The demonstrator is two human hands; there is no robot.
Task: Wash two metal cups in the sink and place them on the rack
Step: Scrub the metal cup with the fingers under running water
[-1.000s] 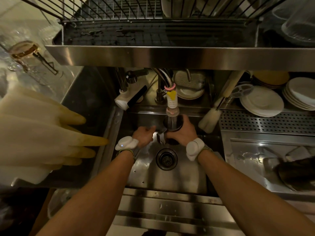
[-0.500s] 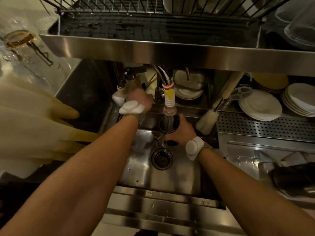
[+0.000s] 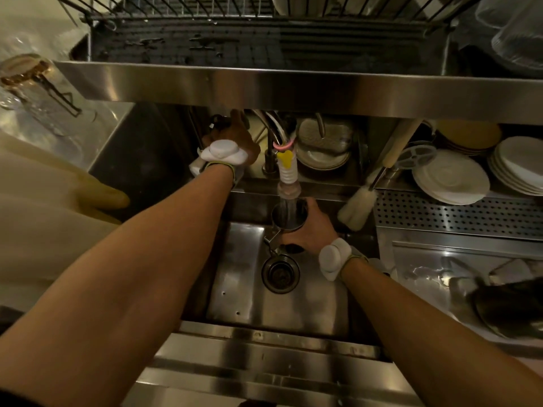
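Note:
My right hand [image 3: 313, 230] grips a metal cup [image 3: 286, 217] upright under the faucet spout [image 3: 287, 174], and water runs into it. The cup's handle sticks out to the lower left over the steel sink [image 3: 241, 292]. My left hand [image 3: 235, 139] is up at the back left, closed on the dark tap lever [image 3: 219, 126] under the shelf edge. The wire dish rack [image 3: 264, 13] sits on the steel shelf above. A second cup is not clearly visible.
The drain [image 3: 280, 274] lies just below the cup. A bottle brush [image 3: 357, 208] leans at the sink's right. Stacked white plates [image 3: 451, 176] stand at the back right, and yellow rubber gloves [image 3: 58, 201] hang at the left.
My left hand left the cup and rose to the tap lever at the back left. Water now flows into the cup, which my right hand keeps under the spout.

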